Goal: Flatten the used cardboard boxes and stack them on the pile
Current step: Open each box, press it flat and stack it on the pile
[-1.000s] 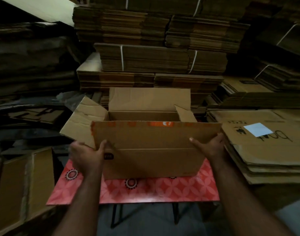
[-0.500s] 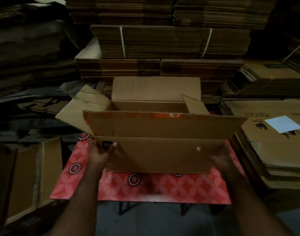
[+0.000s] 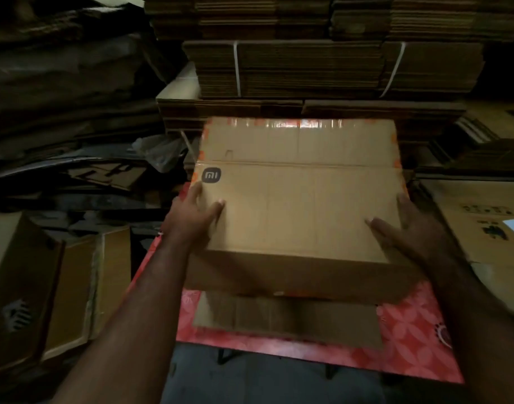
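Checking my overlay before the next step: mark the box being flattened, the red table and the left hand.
cardboard box (image 3: pixel 302 211), head view, middle of its top panel.
red table (image 3: pixel 407 339), head view, bare patterned top at the near right.
left hand (image 3: pixel 196 221), head view, back of the hand.

The scene is dim and warm-toned. Light falls from above and ahead, brightest on the cardboard box (image 3: pixel 299 205), where a strip of tape (image 3: pixel 302 123) along its far edge throws white glare. The near flap lies in shadow. The left side sinks almost to black. Detail is soft throughout, the forearms slightly smeared, and the bundled cardboard stacks (image 3: pixel 308 68) bow with wide-angle distortion near the edges.
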Motion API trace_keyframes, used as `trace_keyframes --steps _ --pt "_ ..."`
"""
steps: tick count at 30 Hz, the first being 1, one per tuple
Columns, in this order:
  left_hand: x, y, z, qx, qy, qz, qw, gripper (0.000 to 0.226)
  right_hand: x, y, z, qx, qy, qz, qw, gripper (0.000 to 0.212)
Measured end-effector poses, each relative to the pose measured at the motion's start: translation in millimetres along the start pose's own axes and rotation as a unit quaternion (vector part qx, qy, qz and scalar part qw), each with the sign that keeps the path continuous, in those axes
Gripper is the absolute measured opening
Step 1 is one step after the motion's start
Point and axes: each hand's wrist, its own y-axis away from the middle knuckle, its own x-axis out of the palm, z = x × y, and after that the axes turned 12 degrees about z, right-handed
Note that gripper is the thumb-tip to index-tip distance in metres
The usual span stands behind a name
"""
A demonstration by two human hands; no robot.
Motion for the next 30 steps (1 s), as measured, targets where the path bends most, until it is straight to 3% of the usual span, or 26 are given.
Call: trace_keyframes --steps 4,7,11,13,15,19,21,24,30 --pt "5.8 -19.4 -13.5 -0.038 -0.091 0.087 0.991 0.080 -7.9 -12.5 10.1 0.043 0.038 0.059 0.997 0.096" --pt "15.4 -21.7 -7.7 -0.032 -0.139 0.079 0.987 0.080 1.0 -18.5 0.9 0.064 0.037 0.055 0.996 0.108" --pt "14.1 -13.9 -8.5 0.000 -0.175 0.061 0.983 0.077 9.0 -9.8 2.4 0.077 0.040 0.027 0.996 0.103" --pt "16.0 6.8 -16.2 0.095 -0.188 -0.003 0.978 0.083 15.4 5.1 14.5 0.026 0.082 -0.064 0.994 0.099" --pt "24.7 44.3 -25.4 0.228 -0.197 -0.033 0.953 0.106 31.1 33.0 30.4 -0.092 0.110 -0.129 0.981 0.097" --pt "73.6 115.1 -2.5 0.400 -0.309 -0.032 0.862 0.132 101.7 95.9 41.1 -0.265 0.207 -0.107 0.936 0.111" --pt "90.6 121.3 14.9 0.397 -0.347 -0.046 0.848 0.139 128.9 111.5 40.6 -0.286 0.259 -0.100 0.917 0.125" --pt "90.8 114.2 21.0 0.354 -0.353 -0.020 0.866 0.146 140.2 118.2 46.5 -0.251 0.298 -0.092 0.916 0.139" --pt "78.6 123.9 24.9 0.370 -0.404 0.025 0.836 0.141 136.6 127.6 50.5 -0.204 0.320 -0.062 0.923 0.143"
